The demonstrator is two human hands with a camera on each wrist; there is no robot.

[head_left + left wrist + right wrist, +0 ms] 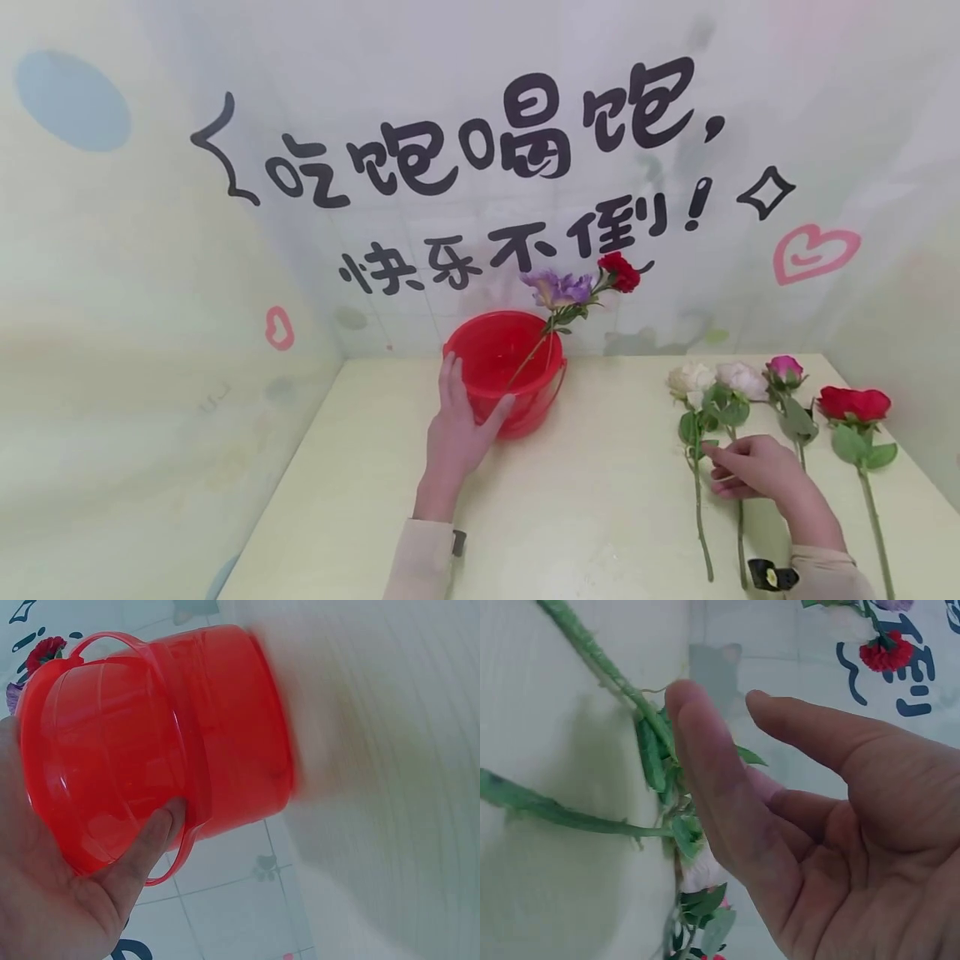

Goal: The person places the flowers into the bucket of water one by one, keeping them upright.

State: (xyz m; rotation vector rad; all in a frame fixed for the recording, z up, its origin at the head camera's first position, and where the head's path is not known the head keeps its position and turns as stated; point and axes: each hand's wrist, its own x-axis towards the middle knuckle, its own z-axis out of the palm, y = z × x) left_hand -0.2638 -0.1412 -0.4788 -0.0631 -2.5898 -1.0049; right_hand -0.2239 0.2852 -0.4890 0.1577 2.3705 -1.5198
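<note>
A red plastic bucket (517, 417) stands upright against the wall, its handle hanging down. My left hand (461, 425) rests on its near left side, fingers and thumb spread and fairly straight; the left wrist view shows the thumb (150, 844) against the outside. Inside the bucket lean a purple flower (558, 290) and a red carnation (619, 272). My right hand (757, 467) is beside the stem of a white rose (692, 382). In the right wrist view a gap shows between thumb and forefinger, with no stem held in it.
On the table's right side lie a pale pink rose (741, 381), a magenta rose (784, 371) and a red rose (855, 404), stems toward me. The wall (420, 67) with black lettering closes off the back of the table (360, 475).
</note>
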